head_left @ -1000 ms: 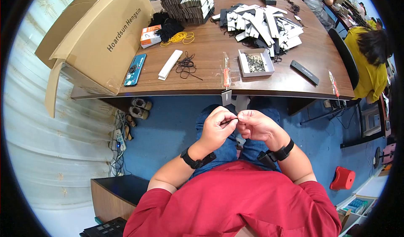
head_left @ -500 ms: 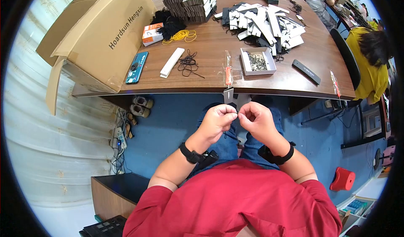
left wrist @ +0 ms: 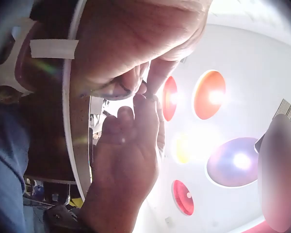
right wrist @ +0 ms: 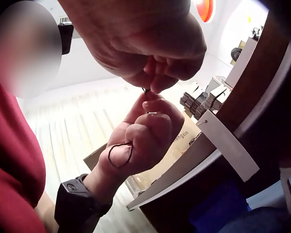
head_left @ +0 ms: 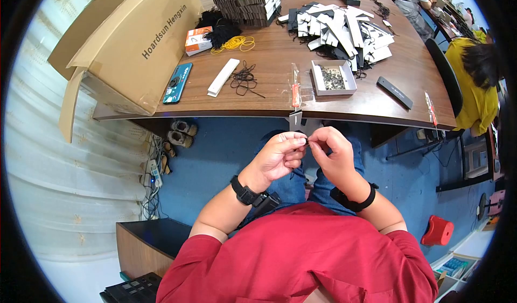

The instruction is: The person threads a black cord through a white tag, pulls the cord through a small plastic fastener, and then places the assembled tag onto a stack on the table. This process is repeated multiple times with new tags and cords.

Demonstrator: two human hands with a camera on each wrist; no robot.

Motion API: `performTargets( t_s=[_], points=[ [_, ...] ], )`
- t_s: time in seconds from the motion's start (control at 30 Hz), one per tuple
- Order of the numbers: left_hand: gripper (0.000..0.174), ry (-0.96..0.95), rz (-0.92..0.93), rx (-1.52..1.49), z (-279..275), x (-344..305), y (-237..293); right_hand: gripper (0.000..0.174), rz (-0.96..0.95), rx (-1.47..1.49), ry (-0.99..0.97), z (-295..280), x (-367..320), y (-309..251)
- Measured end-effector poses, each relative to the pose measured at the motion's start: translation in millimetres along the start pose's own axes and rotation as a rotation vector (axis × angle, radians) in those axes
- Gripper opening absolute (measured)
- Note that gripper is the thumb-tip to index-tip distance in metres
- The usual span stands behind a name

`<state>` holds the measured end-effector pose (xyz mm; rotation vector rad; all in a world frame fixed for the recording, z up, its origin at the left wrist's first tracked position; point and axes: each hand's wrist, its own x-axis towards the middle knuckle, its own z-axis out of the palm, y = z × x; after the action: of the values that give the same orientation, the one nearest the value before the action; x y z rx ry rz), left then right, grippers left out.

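Over the lap, my left hand [head_left: 273, 157] pinches a thin black cord between thumb and forefinger, the other fingers curled toward the palm. A loop of the cord [right wrist: 120, 156] hangs out below those fingers in the right wrist view. Fingertip to fingertip with it, my right hand [head_left: 336, 152] pinches a small dark bit of the cord. Both hands are just in front of the table edge. In the left wrist view the fingers cover most of the cord.
On the table [head_left: 258, 106] lie a shallow box [head_left: 334, 91] of small parts, a pile of white and black tags [head_left: 344, 31], a white strip [head_left: 223, 78] and tangled black cord [head_left: 245, 79]. A tag [head_left: 294, 121] hangs over the front edge. A large carton [head_left: 134, 50] stands left.
My right hand has turned from palm-up with loose fingers to a thumb-and-finger pinch. My left hand has rolled to show more palm, and the hands stay close together.
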<state>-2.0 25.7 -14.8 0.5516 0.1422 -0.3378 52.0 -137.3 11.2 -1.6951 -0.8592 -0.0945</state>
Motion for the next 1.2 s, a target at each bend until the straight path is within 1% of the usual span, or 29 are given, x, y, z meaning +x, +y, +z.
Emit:
performTargets(
  t_s=[0.13,0.33,0.43,0.47,0.57,0.63,0.67,0.73,0.83,0.87,0.93,0.97,1.07,1.13,1.17,1.2],
  points=[
    [0.006,0.037,0.035,0.014,2,-2,0,0.015,-0.08,-0.04,0.026,0,0,2],
    [0.006,0.177,0.259,0.241,10,-4,-9,0.014,-0.06,-0.07,0.065,1,0,2],
    [0.006,0.218,0.317,0.325,15,-5,-12,0.015,-0.148,-0.153,0.116,4,0,2],
    [0.006,0.223,0.338,0.348,15,-4,-13,0.016,-0.261,-0.222,0.152,5,1,8],
    [0.006,0.238,0.388,0.406,15,-3,-14,0.016,-0.314,-0.289,0.177,6,2,7],
    [0.006,0.241,0.402,0.429,14,-3,-15,0.016,-0.203,-0.223,0.155,6,0,5],
    [0.006,0.251,0.497,0.54,13,-1,-17,0.015,-0.15,-0.189,0.145,6,0,4],
    [0.006,0.269,0.687,0.765,13,3,-21,0.014,-0.159,-0.197,0.136,4,0,2],
    [0.006,0.365,0.745,1.105,22,-6,-17,0.013,-0.199,-0.221,0.13,0,-1,5],
    [0.007,0.364,0.735,1.133,24,-7,-14,0.013,-0.216,-0.23,0.13,0,-1,6],
    [0.01,0.361,0.709,1.187,24,-8,-12,0.013,-0.188,-0.206,0.109,-1,-3,6],
    [0.011,0.341,0.692,1.123,22,-7,-13,0.012,-0.175,-0.194,0.1,-2,-2,5],
    [0.015,0.284,0.626,0.946,17,-5,-19,0.008,-0.057,-0.112,0.071,-6,-6,6],
    [0.016,0.255,0.563,0.844,21,-6,-19,0.006,0.303,0.243,0.002,-8,-9,5],
    [0.015,0.256,0.57,0.857,22,-6,-19,0.006,0.482,0.421,-0.033,-10,-10,5],
    [0.015,0.257,0.578,0.87,22,-6,-19,0.009,0.525,0.589,-0.083,-12,-9,12]
  ],
)
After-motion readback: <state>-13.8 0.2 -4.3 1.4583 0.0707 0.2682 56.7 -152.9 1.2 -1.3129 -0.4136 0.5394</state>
